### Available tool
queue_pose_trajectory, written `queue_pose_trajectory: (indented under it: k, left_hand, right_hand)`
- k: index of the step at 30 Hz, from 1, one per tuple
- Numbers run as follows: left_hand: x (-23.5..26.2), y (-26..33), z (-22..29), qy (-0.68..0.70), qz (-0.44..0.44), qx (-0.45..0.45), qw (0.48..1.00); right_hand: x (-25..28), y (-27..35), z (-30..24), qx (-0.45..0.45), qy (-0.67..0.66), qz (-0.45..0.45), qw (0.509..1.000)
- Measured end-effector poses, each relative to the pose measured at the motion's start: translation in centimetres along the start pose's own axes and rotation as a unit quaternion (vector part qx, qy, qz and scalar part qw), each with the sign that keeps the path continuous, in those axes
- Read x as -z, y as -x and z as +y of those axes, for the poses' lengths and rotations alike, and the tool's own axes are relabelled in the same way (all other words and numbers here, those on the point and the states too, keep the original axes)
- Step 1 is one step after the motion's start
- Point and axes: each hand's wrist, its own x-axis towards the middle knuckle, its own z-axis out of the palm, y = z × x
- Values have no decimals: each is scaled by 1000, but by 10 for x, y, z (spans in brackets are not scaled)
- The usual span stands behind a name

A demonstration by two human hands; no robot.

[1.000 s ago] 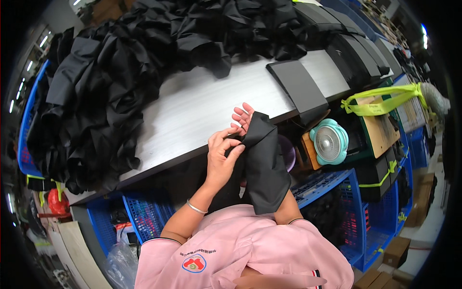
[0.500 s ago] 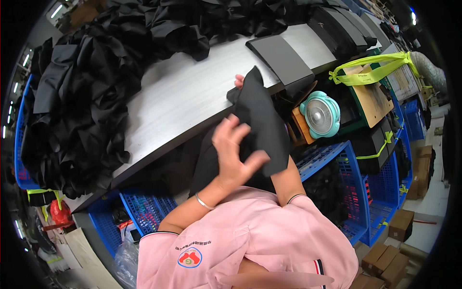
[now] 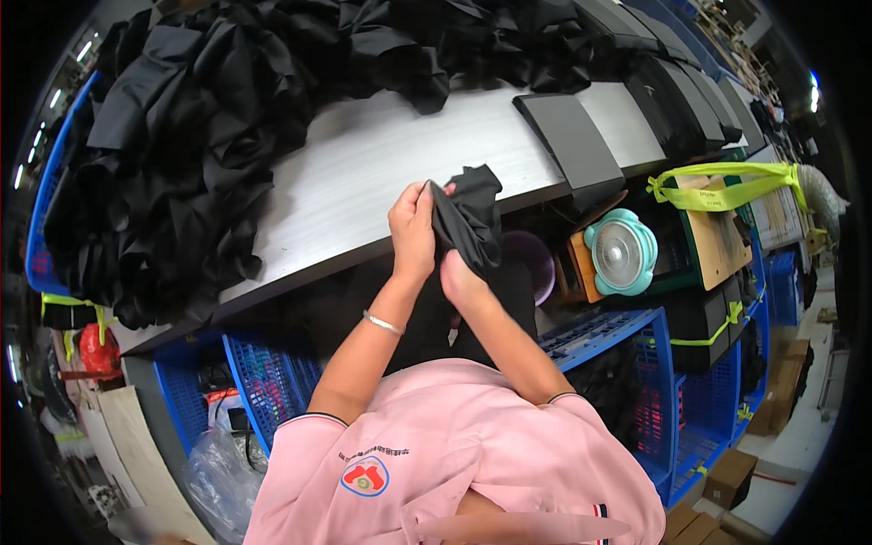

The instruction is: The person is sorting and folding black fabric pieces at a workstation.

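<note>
A crumpled piece of black fabric [image 3: 469, 216] hangs between my hands, just over the near edge of the grey-white table [image 3: 354, 173]. My left hand [image 3: 414, 232], below a silver bangle, pinches the fabric's upper left edge. Lower down, my right hand [image 3: 461, 280] is closed at its bottom edge, with most of its fingers hidden in or behind the folds. A large heap of black fabric pieces [image 3: 191, 154] covers the table's left and far side. Toward the right, a flat dark grey panel [image 3: 574, 141] lies on the table.
Right of my hands stand a turquoise fan [image 3: 621, 252] and a purple bin [image 3: 534, 263]. A blue crate [image 3: 668, 391] is by my right side, another blue crate [image 3: 259, 381] by my left. Yellow-green straps [image 3: 727, 189] hang at the right. Stacked black pieces [image 3: 677, 100] lie at the far right.
My left hand, spread and apart from the fabric before, now grips its edge. The piece has gone from hanging long and smooth over my right arm to being bunched between both hands.
</note>
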Motion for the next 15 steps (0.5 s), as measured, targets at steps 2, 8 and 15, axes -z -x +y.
queue_pose_trajectory:
  k: [2,8,15]
  left_hand:
    - [10,-25,1,17,-3,-23,1000]
    - [70,-74,27,-30,83,-21,996]
    - [39,-15,49,-235,38,-153,959]
  right_hand:
    - [9,28,-1,-86,240,-14,967]
    - [15,91,-79,-160,313,-270,896]
    - [12,56,-76,12,439,-19,898]
